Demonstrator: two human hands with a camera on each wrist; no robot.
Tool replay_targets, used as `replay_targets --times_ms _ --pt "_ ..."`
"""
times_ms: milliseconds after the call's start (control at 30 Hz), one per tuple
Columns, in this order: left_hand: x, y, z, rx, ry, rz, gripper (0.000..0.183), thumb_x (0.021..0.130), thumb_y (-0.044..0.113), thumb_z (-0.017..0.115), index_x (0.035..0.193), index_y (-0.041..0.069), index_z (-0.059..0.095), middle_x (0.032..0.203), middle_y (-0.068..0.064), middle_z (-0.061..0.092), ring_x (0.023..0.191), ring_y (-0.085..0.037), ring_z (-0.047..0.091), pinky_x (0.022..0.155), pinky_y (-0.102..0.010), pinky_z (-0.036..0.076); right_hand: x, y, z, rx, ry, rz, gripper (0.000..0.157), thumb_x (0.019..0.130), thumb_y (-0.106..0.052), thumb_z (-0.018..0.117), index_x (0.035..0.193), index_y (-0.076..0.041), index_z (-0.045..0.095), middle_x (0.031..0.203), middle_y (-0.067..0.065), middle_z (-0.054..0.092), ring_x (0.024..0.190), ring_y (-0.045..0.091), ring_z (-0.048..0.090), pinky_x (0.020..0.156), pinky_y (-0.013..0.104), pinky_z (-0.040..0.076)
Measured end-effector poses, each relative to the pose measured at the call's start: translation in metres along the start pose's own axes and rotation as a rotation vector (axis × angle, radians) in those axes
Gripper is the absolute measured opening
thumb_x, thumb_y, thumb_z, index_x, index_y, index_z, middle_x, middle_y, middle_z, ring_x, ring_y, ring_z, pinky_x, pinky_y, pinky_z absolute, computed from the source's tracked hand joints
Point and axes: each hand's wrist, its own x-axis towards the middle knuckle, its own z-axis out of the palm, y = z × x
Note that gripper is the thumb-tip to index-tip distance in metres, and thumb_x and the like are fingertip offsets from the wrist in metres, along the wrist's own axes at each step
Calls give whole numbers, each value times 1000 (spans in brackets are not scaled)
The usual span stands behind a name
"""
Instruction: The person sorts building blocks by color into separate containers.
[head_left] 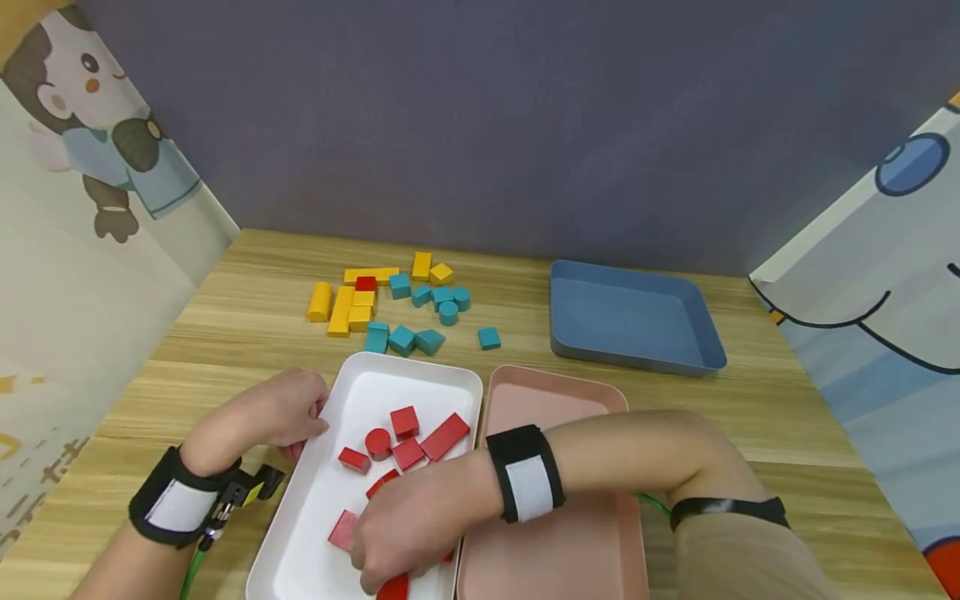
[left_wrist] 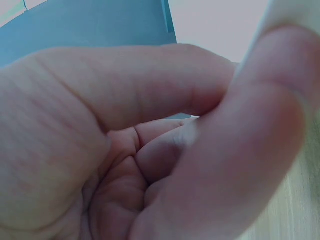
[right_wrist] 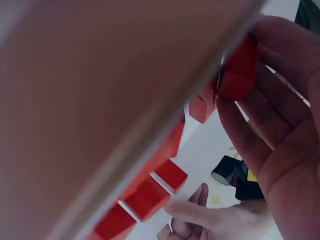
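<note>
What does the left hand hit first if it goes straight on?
Likely the left wall of the white tray; the left hand is right at it, seemingly pinching the rim.

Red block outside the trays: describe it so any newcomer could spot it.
On the wooden table, beyond the white tray, lie yellow blocks and blue blocks. Among the yellow ones on the left sits the red block, the only red piece in that group.
</note>
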Motion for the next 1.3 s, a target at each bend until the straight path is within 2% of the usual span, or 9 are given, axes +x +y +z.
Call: replay_targets --times_ms 167,500,633,733,867,1033,1300 --pt "0 0 0 0 -6 -18 11 85 6 65 75 5 61 53 -4 57 44 -13 58 45 -25 51 1 0 4 75 4 -14 28 95 -31 54 121 -27 65 106 -10 67 97 0 54 82 11 40" --pt "-2 0 1 -4 5 -13 10 84 6 66 75 5 61 53 -4 56 44 -13 57 45 -25 51 2 0 13 89 22 -20 31 95 -34 54 124 -27 63 106 -10 65 99 -1 52 83 10 39" --pt "-1 0 1 -2 3 -13 11 85 6 65 75 5 61 53 -4 56 44 -13 57 45 -25 51 -4 3 6 90 23 3 31 94 -33 57 123 -26 62 108 -10 63 101 -1 51 86 10 39" --pt "0 -1 0 -3 1 -9 11 84 5 64 74 5 60 53 -4 57 44 -13 57 45 -25 51 -12 10 -7 69 65 51 29 93 -30 59 121 -25 62 110 -10 63 103 0 52 89 11 41" --pt "1 -1 0 -5 -5 -7 12 84 4 64 73 5 59 53 -4 56 44 -13 57 45 -26 51 -29 30 -27 69 176 159 27 91 -31 61 117 -23 64 107 -10 64 102 2 53 89 12 42" --pt "1 -1 -2 17 -14 -10 12 84 5 64 73 6 58 53 -3 57 44 -13 57 45 -25 50 -48 67 -47 100 281 326 29 89 -32 64 115 -20 66 107 -7 67 101 4 56 89 12 43" --pt "-1 2 0 -1 -1 -3 14 84 4 65 72 5 58 52 -3 56 42 -12 57 44 -25 50 -64 142 -55 145 407 556 25 89 -24 65 113 -16 68 109 -2 67 97 10 57 87 20 45"
